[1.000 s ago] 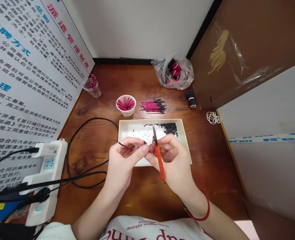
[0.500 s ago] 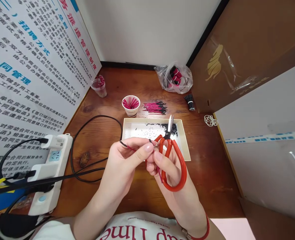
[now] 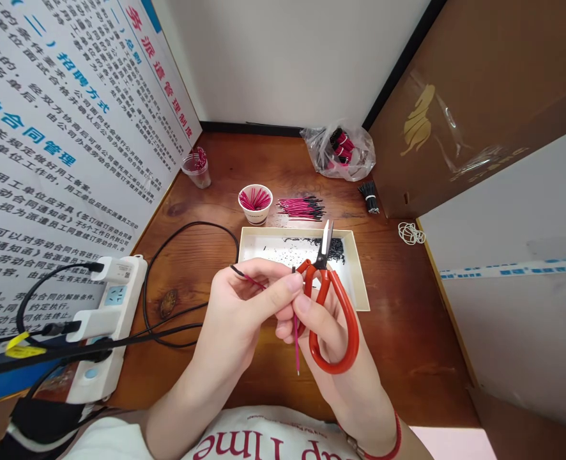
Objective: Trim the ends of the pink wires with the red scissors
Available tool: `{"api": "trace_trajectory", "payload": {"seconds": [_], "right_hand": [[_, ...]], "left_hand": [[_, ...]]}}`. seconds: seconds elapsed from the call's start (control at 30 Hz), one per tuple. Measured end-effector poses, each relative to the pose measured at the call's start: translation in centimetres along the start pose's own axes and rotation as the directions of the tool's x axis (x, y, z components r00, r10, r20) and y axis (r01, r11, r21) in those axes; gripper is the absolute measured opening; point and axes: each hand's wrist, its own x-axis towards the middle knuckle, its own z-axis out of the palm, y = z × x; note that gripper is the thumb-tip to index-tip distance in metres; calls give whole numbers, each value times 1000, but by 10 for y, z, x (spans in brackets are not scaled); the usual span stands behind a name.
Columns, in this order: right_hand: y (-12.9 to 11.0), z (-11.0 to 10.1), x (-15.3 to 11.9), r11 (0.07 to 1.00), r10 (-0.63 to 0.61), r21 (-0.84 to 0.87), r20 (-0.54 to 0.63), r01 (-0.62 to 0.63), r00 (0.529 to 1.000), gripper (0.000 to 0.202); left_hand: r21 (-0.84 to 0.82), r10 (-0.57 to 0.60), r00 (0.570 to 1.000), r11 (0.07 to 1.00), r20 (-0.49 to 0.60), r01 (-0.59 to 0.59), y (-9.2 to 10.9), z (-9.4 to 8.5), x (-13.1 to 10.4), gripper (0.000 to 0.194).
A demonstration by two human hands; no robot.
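Observation:
My left hand (image 3: 244, 300) is closed, its thumb and finger pinching a thin pink wire (image 3: 296, 342) with a black upper end; a second pink wire with a black tip (image 3: 248, 276) lies across its fingers. My right hand (image 3: 326, 319) holds red-handled scissors (image 3: 349, 326), whose handles loop around it and whose blades point away from me. Its thumb and finger meet the left fingertips at the pink wire. Behind the hands, a cream tray (image 3: 362, 281) contains black scraps. Beyond it are a paper cup (image 3: 255, 214) of pink wires and a pile of pink-and-black wires (image 3: 301, 208).
A plastic bag (image 3: 359, 156) with wire bundles and a black bundle (image 3: 369, 197) are at the back right, near white rubber bands (image 3: 411, 234). A clear cup (image 3: 197, 176) stands back left. A power strip (image 3: 113, 326) and black cable (image 3: 146, 275) lie left.
The pinched pink wire now hangs nearly straight down, with more of it visible below the fingers. The view has shifted slightly; both hands stay together and the scissors remain in the right hand.

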Motion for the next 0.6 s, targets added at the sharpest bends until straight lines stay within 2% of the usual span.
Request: {"api": "trace_trajectory", "payload": {"seconds": [0.23,0.4,0.5,0.53,0.6], "right_hand": [[-3,2,2,1000,24,6,10,-24,1000,43],[2,-3,6,999,34,-34,39,-33,999,42],[7,-11,14,998,34,-58,22,-33,999,35],[8,-14,18,997,15,-72,-17,-16,1000,34],[8,-22,27,991,-82,-117,-116,68,990,36]], "left_hand": [[3,-27,1000,1000,12,27,2,2,2,20],[107,15,998,994,-55,-9,1,0,5,22],[281,198,971,947,-136,-154,-1,-5,6,14],[371,294,943,902,-158,-219,-2,-8,7,10],[573,474,869,755,-140,-320,-5,-14,10,8]]}}
